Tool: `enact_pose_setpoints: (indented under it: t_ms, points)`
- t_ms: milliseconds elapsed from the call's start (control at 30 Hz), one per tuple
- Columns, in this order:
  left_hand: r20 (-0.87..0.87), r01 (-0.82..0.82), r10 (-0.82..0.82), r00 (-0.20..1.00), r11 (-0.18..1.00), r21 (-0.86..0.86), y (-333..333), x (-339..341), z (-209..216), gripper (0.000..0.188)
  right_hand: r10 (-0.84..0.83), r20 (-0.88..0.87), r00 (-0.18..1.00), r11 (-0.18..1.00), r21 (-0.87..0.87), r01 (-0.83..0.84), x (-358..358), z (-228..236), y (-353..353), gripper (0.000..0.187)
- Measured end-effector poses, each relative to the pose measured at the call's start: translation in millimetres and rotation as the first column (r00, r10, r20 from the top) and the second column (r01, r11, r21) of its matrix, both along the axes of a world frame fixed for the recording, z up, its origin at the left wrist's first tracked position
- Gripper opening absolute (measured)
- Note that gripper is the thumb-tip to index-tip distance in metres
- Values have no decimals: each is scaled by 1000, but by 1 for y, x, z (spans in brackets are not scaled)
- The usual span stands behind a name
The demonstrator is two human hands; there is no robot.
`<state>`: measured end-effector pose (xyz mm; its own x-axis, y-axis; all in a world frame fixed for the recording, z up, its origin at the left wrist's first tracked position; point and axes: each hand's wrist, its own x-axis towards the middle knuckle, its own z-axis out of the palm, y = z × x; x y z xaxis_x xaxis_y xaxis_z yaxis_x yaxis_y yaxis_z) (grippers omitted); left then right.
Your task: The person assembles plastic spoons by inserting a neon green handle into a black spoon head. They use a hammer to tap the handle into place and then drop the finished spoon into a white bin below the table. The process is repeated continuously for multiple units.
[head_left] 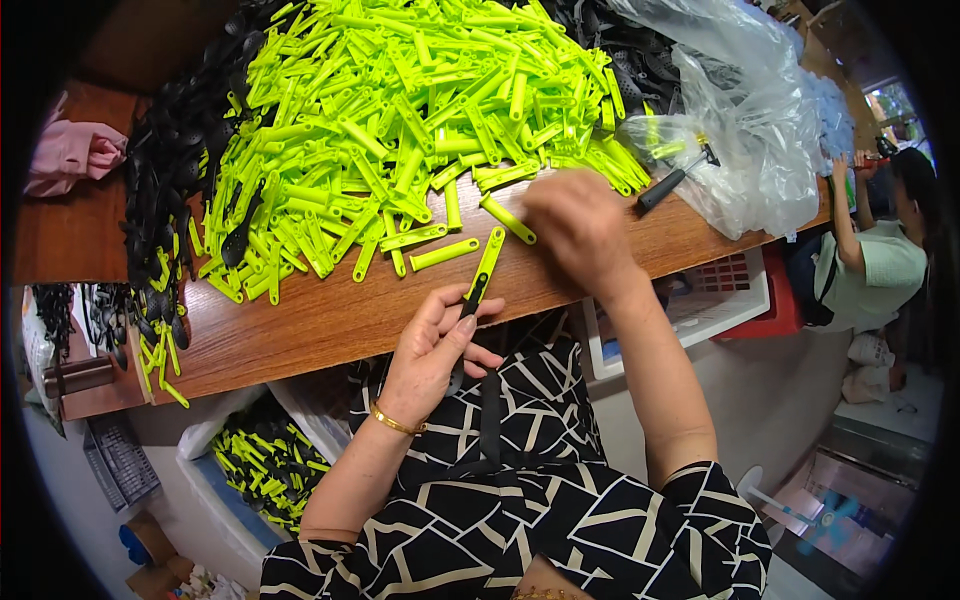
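My left hand (432,345) is closed around a black piece with a lime-green handle (487,262) at its far end, held just off the table's near edge. The black piece's lower part is mostly hidden by my fingers, so its exact kind is unclear. Above the table to the right is my right hand (580,225), smeared by motion, its fingers not readable. Beside it lies a loose lime-green handle (508,219). A large heap of the same handles (400,110) covers the middle of the wooden table (350,315).
Black plastic parts (160,165) are piled along the heap's left. To its right lie a black-handled tool (672,185) and clear plastic bags (760,130). Below the table stand a bin of black-and-green pieces (265,460) and a white crate (690,325). Another person (880,240) is at far right.
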<state>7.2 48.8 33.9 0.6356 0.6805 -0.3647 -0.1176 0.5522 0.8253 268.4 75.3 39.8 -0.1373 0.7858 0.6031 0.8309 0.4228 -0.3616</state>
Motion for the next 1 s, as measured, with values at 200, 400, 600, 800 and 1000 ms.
enact_pose_setpoints:
  t_ms: [200, 400, 600, 800, 1000]
  points:
    - [6, -77, 77, 997, 997, 24, 2, 1, 0, 41, -257, 200, 945, 966, 15, 260, 36, -7, 52, 19]
    - [20, -166, 165, 986, 986, 23, 4, -1, 6, 35, -264, -11, 965, 963, 48, 264, 36, -11, 40, 15]
    - [8, -123, 123, 992, 992, -22, 8, 2, 8, 32, -201, -723, 661, 957, -288, -24, 22, -1, 33, 21]
    - [30, -100, 99, 995, 994, 33, 12, 3, 6, 33, -222, -719, 659, 917, -383, -109, 18, -2, 28, 35]
    - [0, -134, 134, 991, 991, 17, 18, -8, 9, 34, -250, -791, 559, 902, -400, -164, 13, -4, 28, 35]
